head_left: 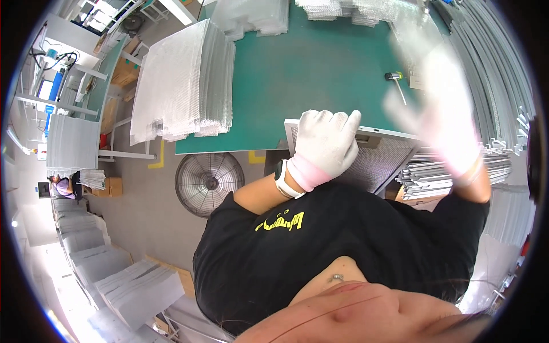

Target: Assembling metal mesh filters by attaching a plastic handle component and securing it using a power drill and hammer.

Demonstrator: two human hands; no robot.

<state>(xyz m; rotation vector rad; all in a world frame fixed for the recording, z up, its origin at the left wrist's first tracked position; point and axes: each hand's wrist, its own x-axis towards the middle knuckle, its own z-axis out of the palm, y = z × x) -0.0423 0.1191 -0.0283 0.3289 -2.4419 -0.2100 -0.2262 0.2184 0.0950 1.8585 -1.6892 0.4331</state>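
Observation:
My left hand (323, 143), in a white glove with a pink cuff, is closed over the upper edge of a mesh panel in a metal frame (372, 163). The panel stands tilted between my body and the green table's near edge, and my hand and shirt hide part of it. My right hand (446, 97), gloved the same way, is raised over the table's right side. Motion smears its fingers, so I cannot make out their pose or whether they hold anything. Near its thumb, a small mallet (394, 76) with a dark head and pale handle lies on the table.
A tall stack of mesh sheets (177, 80) occupies the left of the green table (309, 68); more sheets (251, 17) lie at its far edge. Long metal strips (486, 68) are piled on the right. A round floor fan (210, 183) stands at the left. Another person (64, 186) is far left.

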